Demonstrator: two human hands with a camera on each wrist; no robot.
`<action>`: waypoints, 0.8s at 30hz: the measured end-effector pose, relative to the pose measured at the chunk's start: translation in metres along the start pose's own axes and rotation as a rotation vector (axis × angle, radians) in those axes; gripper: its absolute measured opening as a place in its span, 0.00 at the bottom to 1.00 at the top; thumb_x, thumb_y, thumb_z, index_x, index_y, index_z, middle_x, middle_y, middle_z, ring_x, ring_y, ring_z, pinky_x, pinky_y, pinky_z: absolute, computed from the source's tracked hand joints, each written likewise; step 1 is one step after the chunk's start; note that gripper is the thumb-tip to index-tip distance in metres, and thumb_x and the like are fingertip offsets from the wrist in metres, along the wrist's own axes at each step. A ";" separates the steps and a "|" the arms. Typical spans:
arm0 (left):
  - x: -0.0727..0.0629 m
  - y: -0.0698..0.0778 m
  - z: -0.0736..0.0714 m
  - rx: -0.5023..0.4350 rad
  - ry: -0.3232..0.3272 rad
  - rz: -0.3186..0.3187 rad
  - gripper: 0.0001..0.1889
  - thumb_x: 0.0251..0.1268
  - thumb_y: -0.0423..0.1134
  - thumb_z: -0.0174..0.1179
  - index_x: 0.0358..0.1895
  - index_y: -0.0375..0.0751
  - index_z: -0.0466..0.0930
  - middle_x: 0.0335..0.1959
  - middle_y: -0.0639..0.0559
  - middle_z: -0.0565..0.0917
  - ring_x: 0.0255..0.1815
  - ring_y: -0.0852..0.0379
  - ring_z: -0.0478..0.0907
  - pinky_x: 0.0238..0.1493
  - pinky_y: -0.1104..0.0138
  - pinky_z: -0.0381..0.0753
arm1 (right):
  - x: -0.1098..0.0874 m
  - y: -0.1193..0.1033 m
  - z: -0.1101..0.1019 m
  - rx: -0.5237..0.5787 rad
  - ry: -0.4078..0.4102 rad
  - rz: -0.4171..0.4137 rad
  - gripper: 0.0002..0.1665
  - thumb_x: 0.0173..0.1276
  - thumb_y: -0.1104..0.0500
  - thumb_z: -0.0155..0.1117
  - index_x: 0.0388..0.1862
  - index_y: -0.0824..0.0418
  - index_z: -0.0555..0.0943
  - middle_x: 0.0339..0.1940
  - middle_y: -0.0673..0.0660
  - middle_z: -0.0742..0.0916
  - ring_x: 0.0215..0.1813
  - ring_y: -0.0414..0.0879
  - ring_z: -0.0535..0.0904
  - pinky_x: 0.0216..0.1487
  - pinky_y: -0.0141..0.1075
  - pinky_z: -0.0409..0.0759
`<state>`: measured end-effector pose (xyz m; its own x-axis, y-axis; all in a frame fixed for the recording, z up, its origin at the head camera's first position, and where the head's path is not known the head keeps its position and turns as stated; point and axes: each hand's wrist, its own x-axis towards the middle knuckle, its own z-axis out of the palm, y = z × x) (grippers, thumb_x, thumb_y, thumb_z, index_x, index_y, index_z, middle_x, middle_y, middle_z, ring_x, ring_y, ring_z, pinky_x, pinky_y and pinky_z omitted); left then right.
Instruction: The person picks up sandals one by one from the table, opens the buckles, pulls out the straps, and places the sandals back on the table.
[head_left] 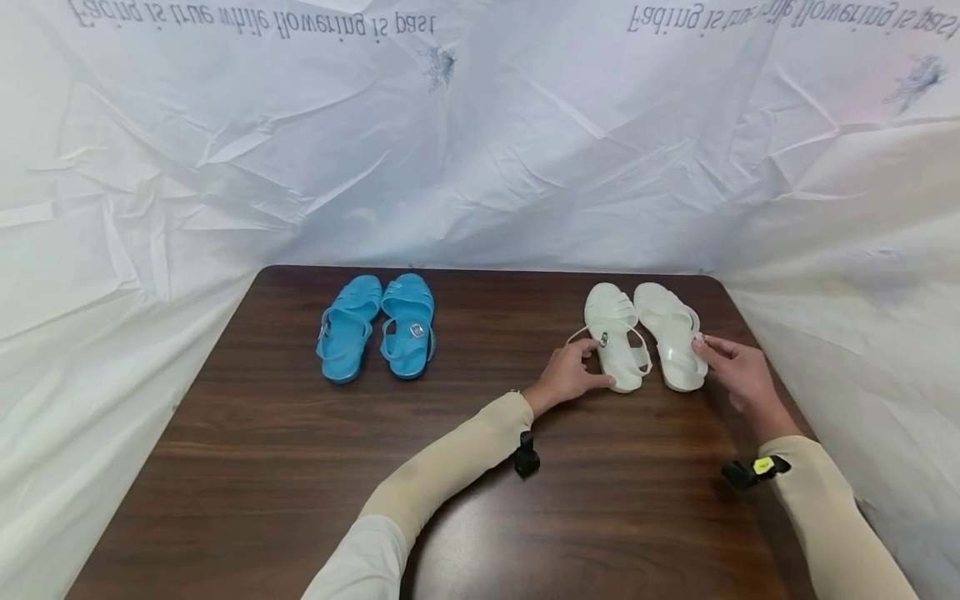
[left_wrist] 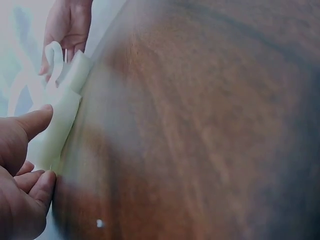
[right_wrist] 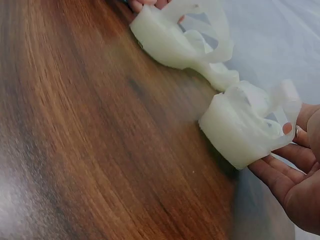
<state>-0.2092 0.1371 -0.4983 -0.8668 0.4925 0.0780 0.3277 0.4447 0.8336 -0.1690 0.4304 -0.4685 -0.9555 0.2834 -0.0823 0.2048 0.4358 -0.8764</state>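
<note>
Two white strappy sandals stand side by side at the table's far right, toes toward the back wall. My left hand point(head_left: 567, 375) is at the left white sandal point(head_left: 618, 354), thumb by its heel and bent fingers along its outer side near the buckle. In the left wrist view the thumb point(left_wrist: 37, 122) touches the sandal. With thumb and fingers, my right hand point(head_left: 742, 379) holds the outer strap and edge of the right white sandal point(head_left: 667, 333). The right wrist view shows fingers point(right_wrist: 280, 177) low against that sandal point(right_wrist: 235, 130).
A pair of blue sandals, the left one point(head_left: 348, 329) and the right one point(head_left: 408, 325), lies at the table's far left. The dark wooden table point(head_left: 300, 467) has rounded back corners. White printed sheeting point(head_left: 487, 167) hangs behind and beside it.
</note>
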 end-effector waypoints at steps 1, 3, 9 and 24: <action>0.000 0.000 0.000 0.003 -0.001 -0.001 0.35 0.61 0.48 0.75 0.71 0.44 0.74 0.64 0.47 0.82 0.59 0.56 0.81 0.52 0.71 0.80 | 0.000 0.001 0.001 -0.006 0.002 0.008 0.44 0.77 0.41 0.59 0.75 0.74 0.66 0.73 0.76 0.69 0.42 0.19 0.72 0.37 0.22 0.82; 0.000 0.000 0.000 0.006 -0.002 -0.005 0.35 0.60 0.48 0.75 0.70 0.45 0.74 0.63 0.46 0.82 0.56 0.56 0.82 0.51 0.71 0.80 | 0.001 0.002 0.003 -0.015 0.000 0.021 0.44 0.76 0.41 0.60 0.74 0.74 0.67 0.73 0.76 0.70 0.40 0.19 0.73 0.37 0.23 0.82; 0.002 0.001 -0.001 0.015 0.008 -0.008 0.35 0.60 0.48 0.76 0.69 0.45 0.75 0.62 0.47 0.82 0.59 0.57 0.81 0.54 0.71 0.79 | 0.005 0.001 0.005 -0.076 -0.036 0.003 0.45 0.73 0.39 0.63 0.72 0.73 0.71 0.64 0.68 0.81 0.37 0.19 0.76 0.37 0.23 0.82; -0.008 0.002 -0.014 -0.084 -0.038 -0.026 0.36 0.64 0.49 0.73 0.72 0.41 0.72 0.67 0.46 0.79 0.60 0.55 0.81 0.53 0.69 0.81 | 0.004 -0.021 -0.017 -0.409 -0.033 -0.066 0.46 0.74 0.30 0.54 0.69 0.69 0.75 0.68 0.76 0.75 0.66 0.70 0.72 0.51 0.54 0.77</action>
